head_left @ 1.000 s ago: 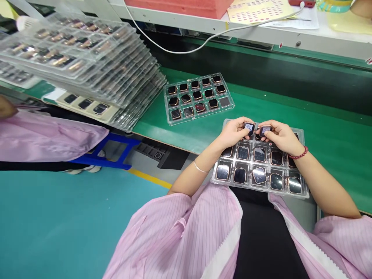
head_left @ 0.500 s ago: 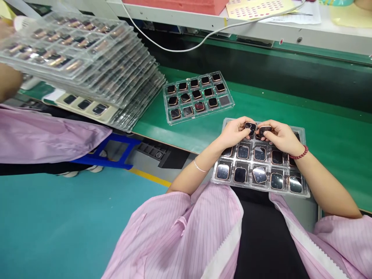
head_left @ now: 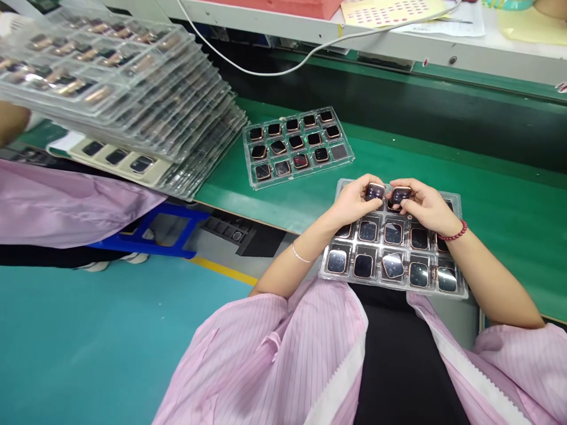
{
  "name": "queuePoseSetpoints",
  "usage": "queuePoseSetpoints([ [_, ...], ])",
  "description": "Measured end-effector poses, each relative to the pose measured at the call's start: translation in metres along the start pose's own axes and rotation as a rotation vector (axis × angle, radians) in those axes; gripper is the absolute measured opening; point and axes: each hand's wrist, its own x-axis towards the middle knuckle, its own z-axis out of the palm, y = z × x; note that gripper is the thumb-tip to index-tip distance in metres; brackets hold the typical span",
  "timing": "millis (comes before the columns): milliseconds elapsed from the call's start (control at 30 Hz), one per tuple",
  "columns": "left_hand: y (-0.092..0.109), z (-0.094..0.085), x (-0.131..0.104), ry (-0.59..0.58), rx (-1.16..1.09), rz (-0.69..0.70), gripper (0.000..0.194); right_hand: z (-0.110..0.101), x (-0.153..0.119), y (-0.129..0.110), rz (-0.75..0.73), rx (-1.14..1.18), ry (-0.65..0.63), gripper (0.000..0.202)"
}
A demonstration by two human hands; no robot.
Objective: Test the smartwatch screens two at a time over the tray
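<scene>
My left hand [head_left: 359, 200] pinches a square smartwatch [head_left: 374, 192] with a dark screen and rounded corners. Close beside it, my right hand [head_left: 423, 205] holds a second smartwatch [head_left: 401, 195], its copper-coloured rim showing. Both watches are tilted above the far row of a clear plastic tray [head_left: 330, 268], which overhangs the bench's front edge by my lap. Watches lie face up in the tray's pockets; one in the near row, a watch [head_left: 393, 265], sits askew. My hands cover part of the far row.
Another clear tray [head_left: 301, 176] of watches lies on the green bench [head_left: 500, 195]. To the left, a tall leaning stack of filled trays [head_left: 177, 118] stands near a co-worker's pink sleeve [head_left: 66, 203]. A white cable [head_left: 283, 73] droops from the shelf [head_left: 381, 41].
Both watches have been tipped so their screens look different: the left one's lit dial no longer shows. My thumbs have shifted lower on them. The whole view has slid slightly.
</scene>
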Motion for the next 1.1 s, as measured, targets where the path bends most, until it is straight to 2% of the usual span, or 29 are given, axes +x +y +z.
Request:
queuePoseSetpoints([
  [133, 0.0025, -0.0002, -0.0006, -0.020, -0.065, -0.049, 0.015, -0.0003, 0.0003, -0.0026, 0.028, -0.014, 0.026, 0.023],
  [233, 0.0022, -0.0003, 0.0004, -0.022, -0.058, -0.089, 0.027, 0.0011, 0.0002, -0.0036, -0.026, -0.053, 0.049, 0.017],
  [333, 0.0005, -0.0004, 0.0012, -0.013, -0.066, -0.064, 0.034, 0.0023, 0.0001, -0.0039, -0.049, -0.041, 0.041, 0.023],
  [533, -0.0016, -0.0014, 0.0010, -0.010, -0.069, -0.045, 0.022, 0.0020, 0.0004, -0.0002, 0.011, -0.007, -0.016, 0.035],
  [700, -0.0012, -0.0026, 0.0005, -0.021, -0.082, -0.032, 0.053, 0.0018, 0.0008, 0.0028, -0.023, 0.034, -0.004, 0.045],
  [733, -0.0013, -0.0030, 0.0004, -0.029, -0.091, -0.044, 0.053, 0.0014, 0.0008, 0.0030, -0.010, 0.038, -0.004, 0.043],
  [833, -0.0022, -0.0043, 0.0007, -0.039, -0.108, -0.094, 0.039, -0.0006, 0.0006, 0.0031, 0.051, 0.073, -0.004, 0.029],
  [933, -0.0035, -0.0050, 0.0015, -0.035, -0.116, -0.107, 0.043, -0.0014, 0.0005, 0.0031, 0.061, 0.101, 0.015, 0.034],
  [1033, -0.0045, -0.0049, 0.0015, -0.042, -0.127, -0.071, 0.063, -0.0003, 0.0006, 0.0029, 0.028, 0.060, 0.051, 0.040],
  [1100, -0.0043, -0.0049, 0.0010, -0.054, -0.118, -0.071, 0.059, 0.0002, 0.0008, 0.0027, 0.018, 0.045, 0.052, 0.042],
])
